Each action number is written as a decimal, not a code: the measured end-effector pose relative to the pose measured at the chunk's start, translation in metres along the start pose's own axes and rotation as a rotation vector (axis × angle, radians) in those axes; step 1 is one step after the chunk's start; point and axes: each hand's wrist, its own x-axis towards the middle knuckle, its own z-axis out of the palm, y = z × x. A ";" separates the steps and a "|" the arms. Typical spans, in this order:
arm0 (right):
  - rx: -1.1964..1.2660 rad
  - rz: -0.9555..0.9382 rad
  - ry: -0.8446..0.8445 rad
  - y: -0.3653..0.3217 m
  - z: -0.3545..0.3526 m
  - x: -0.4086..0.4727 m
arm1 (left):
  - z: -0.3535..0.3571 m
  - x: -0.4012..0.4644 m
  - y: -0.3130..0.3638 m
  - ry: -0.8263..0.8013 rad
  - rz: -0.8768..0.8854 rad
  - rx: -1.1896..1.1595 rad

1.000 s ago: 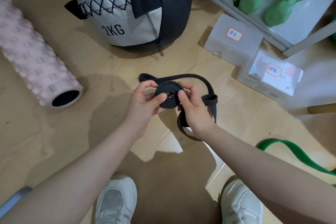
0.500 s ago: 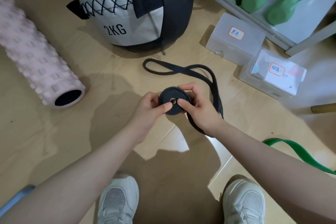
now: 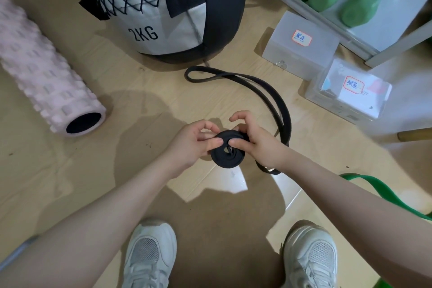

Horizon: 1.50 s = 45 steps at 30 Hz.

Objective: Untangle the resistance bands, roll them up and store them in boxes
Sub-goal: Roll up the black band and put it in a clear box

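Black resistance band [image 3: 264, 84] is half rolled, both hands, left hand [image 3: 190, 145] and right hand [image 3: 254, 140], pinching its coil [image 3: 228, 156]; next, I think, wind in the loose loop.

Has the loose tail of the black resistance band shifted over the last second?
Yes. The black resistance band's loose tail has spread out across the wooden floor, its far loop now lying closer to the grey-and-black 2KG weight ball.

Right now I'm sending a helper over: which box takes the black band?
Start at the big grey 2KG ball. Two translucent boxes sit to its right; take the nearer box, labelled 黑色, frosted and plain, not the box labelled 绿色.
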 end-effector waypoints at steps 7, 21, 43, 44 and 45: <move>0.191 0.009 -0.011 0.000 -0.002 0.001 | -0.001 -0.008 0.005 0.008 -0.005 -0.094; -0.077 0.065 -0.097 0.003 -0.013 0.002 | -0.006 -0.011 0.001 0.011 0.019 -0.085; -0.079 -0.008 -0.006 0.010 0.009 -0.002 | 0.002 -0.004 -0.010 0.020 -0.168 -0.094; -0.163 -0.037 -0.085 0.009 0.007 -0.005 | 0.001 -0.004 -0.010 -0.035 -0.156 -0.010; -0.206 -0.054 -0.148 0.009 0.007 -0.006 | 0.002 -0.005 -0.008 -0.074 -0.144 0.048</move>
